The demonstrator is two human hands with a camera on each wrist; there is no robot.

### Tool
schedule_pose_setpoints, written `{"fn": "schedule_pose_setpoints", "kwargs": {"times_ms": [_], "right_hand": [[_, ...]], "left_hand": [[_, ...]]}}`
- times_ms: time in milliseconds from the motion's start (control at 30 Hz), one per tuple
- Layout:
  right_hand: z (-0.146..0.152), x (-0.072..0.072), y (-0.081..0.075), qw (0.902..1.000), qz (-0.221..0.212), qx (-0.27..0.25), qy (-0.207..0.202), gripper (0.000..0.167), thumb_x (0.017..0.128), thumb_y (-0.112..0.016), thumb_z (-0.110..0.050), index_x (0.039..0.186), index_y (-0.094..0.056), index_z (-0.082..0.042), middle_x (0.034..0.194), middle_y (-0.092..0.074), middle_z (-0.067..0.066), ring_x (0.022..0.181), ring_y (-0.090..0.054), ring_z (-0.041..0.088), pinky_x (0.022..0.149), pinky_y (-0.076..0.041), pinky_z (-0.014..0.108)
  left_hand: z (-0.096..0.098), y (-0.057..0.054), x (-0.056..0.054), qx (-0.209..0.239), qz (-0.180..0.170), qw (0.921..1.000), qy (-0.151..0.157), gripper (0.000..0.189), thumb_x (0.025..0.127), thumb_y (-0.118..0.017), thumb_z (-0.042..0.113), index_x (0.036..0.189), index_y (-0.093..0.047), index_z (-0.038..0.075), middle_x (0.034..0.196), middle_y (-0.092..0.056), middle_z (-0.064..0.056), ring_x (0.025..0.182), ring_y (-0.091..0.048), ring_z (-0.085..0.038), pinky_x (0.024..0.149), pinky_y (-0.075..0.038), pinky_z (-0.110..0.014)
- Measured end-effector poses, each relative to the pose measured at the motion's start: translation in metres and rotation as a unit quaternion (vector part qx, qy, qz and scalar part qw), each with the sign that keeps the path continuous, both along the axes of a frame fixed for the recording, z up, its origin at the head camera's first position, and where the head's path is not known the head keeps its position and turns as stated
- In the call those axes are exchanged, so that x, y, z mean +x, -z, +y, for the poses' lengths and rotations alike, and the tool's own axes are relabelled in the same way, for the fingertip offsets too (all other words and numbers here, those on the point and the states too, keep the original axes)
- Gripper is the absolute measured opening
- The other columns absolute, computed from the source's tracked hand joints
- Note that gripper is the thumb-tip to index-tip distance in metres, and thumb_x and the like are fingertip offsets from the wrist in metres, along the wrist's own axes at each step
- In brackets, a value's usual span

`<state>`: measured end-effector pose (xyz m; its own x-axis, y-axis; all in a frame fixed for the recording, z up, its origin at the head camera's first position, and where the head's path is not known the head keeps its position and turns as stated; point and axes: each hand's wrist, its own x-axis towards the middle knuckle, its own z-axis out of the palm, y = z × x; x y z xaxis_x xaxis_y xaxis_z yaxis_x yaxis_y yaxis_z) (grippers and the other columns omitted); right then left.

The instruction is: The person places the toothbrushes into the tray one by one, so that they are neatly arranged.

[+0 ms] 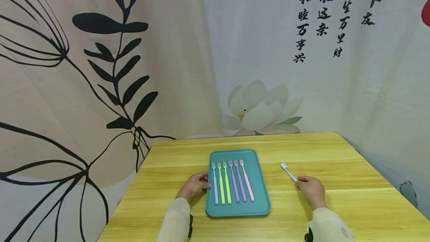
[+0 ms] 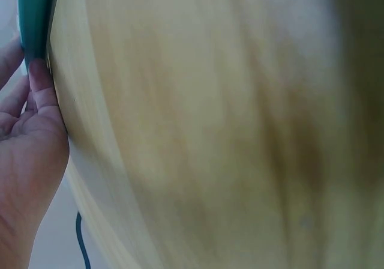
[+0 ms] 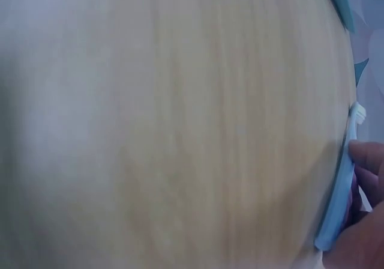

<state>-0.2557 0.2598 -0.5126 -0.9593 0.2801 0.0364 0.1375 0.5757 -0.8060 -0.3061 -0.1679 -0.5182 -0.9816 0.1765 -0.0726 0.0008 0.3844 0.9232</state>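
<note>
A teal tray [image 1: 263, 197] lies on the wooden table. Within it is a row of toothbrushes: one blue toothbrush [image 1: 215, 186], two yellow-green toothbrushes [image 1: 221, 188], two purple toothbrushes [image 1: 234, 184] and a pink toothbrush [image 1: 248, 182]. At the tray's left edge my left hand [image 1: 195, 186] pinches the rim; the left wrist view shows fingers on both sides of the tray edge [image 2: 36, 17]. To the right of the tray, my right hand [image 1: 312, 190] grips a light blue toothbrush [image 1: 288, 171] by its handle, white bristles pointing away. In the right wrist view that toothbrush [image 3: 339, 203] lies close to the tabletop.
The yellow wood-grain table [image 1: 285, 145] has rounded far corners. Behind it hangs a cloth backdrop [image 1: 181, 66] printed with dark plants, a lotus and characters. A dark cord [image 2: 81, 242] shows beyond the table edge in the left wrist view.
</note>
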Motion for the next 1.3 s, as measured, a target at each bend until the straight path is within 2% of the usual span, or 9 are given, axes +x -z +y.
{"fn": "schedule_pose_setpoints", "kwargs": {"times_ms": [300,633,867,1300], "right_hand": [[-0.005,-0.001,-0.004,0.9991,0.004,0.040,-0.015,0.030,0.094,-0.063,-0.012,0.114,-0.068,0.010,0.107,-0.068,0.026,0.093,-0.061,0.039,0.073,-0.047,0.044],[-0.007,-0.001,-0.005,0.9972,0.004,0.072,-0.020,0.030,0.094,-0.059,-0.012,0.110,-0.069,0.012,0.095,-0.069,0.022,0.074,-0.060,0.027,0.062,-0.043,0.036],[-0.005,-0.002,-0.012,0.9977,-0.010,0.064,-0.020,0.029,0.092,-0.061,-0.012,0.109,-0.070,0.011,0.091,-0.070,0.020,0.077,-0.061,0.028,0.064,-0.044,0.038],[0.000,-0.003,-0.014,0.9988,-0.001,0.048,-0.010,0.034,0.095,-0.059,-0.018,0.113,-0.069,0.008,0.098,-0.070,0.021,0.088,-0.062,0.036,0.068,-0.045,0.040]], "left_hand": [[-0.001,0.000,-0.001,-0.007,-0.006,0.9999,-0.007,0.057,0.085,-0.071,-0.006,0.138,-0.051,-0.010,0.107,-0.055,-0.014,0.095,-0.051,-0.023,0.083,-0.048,-0.033],[-0.001,0.002,0.000,-0.010,-0.008,0.9999,-0.006,0.057,0.086,-0.071,-0.004,0.139,-0.052,-0.008,0.108,-0.056,-0.013,0.095,-0.052,-0.023,0.083,-0.047,-0.034],[-0.001,0.001,-0.001,-0.011,-0.009,0.9999,-0.006,0.056,0.086,-0.072,-0.003,0.139,-0.052,-0.007,0.108,-0.056,-0.012,0.095,-0.052,-0.023,0.083,-0.047,-0.035],[0.000,-0.004,0.002,-0.014,-0.011,0.9998,0.002,0.057,0.086,-0.071,-0.004,0.140,-0.051,-0.008,0.109,-0.056,-0.014,0.096,-0.052,-0.023,0.085,-0.047,-0.037]]}}
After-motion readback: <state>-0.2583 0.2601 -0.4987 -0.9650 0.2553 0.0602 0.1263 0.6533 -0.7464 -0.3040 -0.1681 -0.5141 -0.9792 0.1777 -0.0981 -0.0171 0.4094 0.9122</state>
